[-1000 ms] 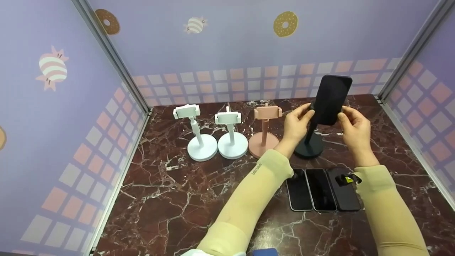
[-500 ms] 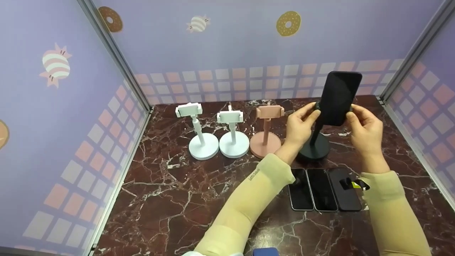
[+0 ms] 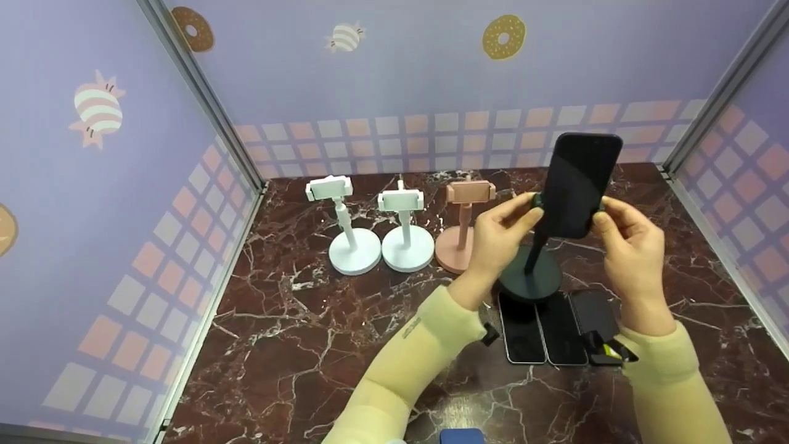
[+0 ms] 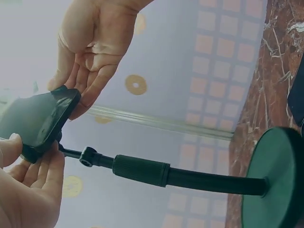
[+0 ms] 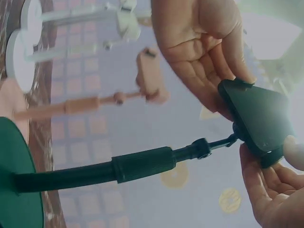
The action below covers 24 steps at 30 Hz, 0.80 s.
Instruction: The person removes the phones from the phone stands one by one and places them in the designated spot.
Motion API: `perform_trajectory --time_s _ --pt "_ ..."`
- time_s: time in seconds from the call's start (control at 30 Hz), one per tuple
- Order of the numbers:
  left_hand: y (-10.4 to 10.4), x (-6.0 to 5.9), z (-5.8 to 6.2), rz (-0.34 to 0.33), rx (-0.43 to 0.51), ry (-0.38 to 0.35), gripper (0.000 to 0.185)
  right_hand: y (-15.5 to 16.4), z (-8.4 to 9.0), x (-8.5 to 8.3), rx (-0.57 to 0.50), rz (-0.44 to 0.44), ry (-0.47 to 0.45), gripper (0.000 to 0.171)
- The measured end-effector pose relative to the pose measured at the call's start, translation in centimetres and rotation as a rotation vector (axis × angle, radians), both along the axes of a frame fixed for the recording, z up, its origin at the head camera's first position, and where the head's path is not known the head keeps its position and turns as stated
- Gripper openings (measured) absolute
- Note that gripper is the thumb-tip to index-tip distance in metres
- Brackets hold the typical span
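Pinching both clamp ends of the dark stand point(image 3: 531, 271), left hand point(image 3: 500, 237) and right hand point(image 3: 629, 243) steady the phone point(image 3: 579, 185) seated above the bench point(image 3: 296, 345); grip fingertip-tight on each side.

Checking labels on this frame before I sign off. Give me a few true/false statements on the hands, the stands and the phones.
1. Both hands hold the clamp of the dark stand that carries a dark phone. True: the left hand pinches one side, the right hand the other.
2. The dark stand's base sits against the back wall. False: it is by the flat phones.
3. Three empty stands are in a row: two white stands and a pink stand. True.
4. Five phones lie flat on the marble table. False: three.
5. The pink stand holds a phone. False: its clamp is empty.
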State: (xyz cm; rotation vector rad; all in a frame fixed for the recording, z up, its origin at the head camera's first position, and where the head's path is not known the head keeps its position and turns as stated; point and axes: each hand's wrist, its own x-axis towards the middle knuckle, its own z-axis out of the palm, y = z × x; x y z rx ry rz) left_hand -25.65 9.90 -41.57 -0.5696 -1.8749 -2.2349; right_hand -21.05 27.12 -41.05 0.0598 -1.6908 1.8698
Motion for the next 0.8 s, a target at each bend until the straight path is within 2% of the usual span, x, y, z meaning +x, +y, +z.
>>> perform_trajectory --time_s 0.23,0.4,0.47,0.63,0.8 --pt "-3.3 1.7 -0.6 0.036 -0.008 0.030 0.032 -2.8 -0.4 1.2 0.008 0.055 0.023 0.021" --pt "-5.5 2.5 -1.4 0.104 -0.026 0.095 0.029 -4.6 -1.3 1.5 0.120 0.048 0.000 0.020" --pt "-6.3 2.8 -1.8 0.110 -0.006 0.107 0.028 -5.4 -1.7 1.5 0.151 0.056 -0.005 0.020" --pt "-8.1 3.7 -2.8 0.106 0.056 0.091 0.030 -7.0 -2.9 1.6 0.168 0.096 -0.009 0.026" --pt "-9.4 4.7 -3.4 0.126 0.066 0.060 0.034 -8.2 -3.6 1.7 0.179 0.152 0.006 0.034"
